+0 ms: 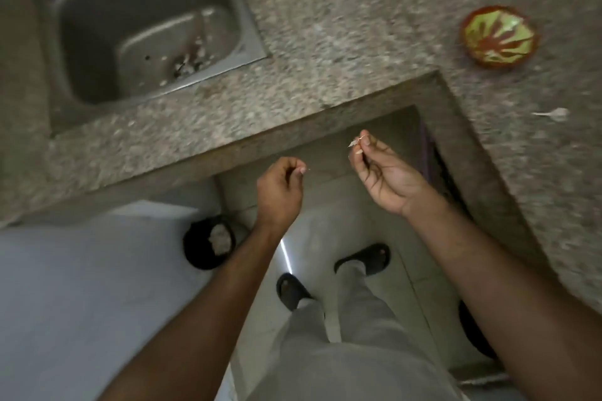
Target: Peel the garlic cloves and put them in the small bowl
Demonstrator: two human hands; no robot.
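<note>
Right hand (379,172) pinches thin garlic skin (353,142) over floor, away from table (325,26) (likely to drop it). Left hand (280,189) curled, contents unclear. Small bowl (499,36) far right; one clove (553,113) near it.

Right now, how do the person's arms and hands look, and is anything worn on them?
Both forearms are bare: no sleeves, watch or bracelets show. The left hand and the right hand wear no gloves, and no rings are visible. The fingernails are short and plain.

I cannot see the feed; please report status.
Right hand pinches a pale garlic skin scrap. Left hand curled, hardly anything visible. Red-and-green patterned small bowl unobstructed.
</note>
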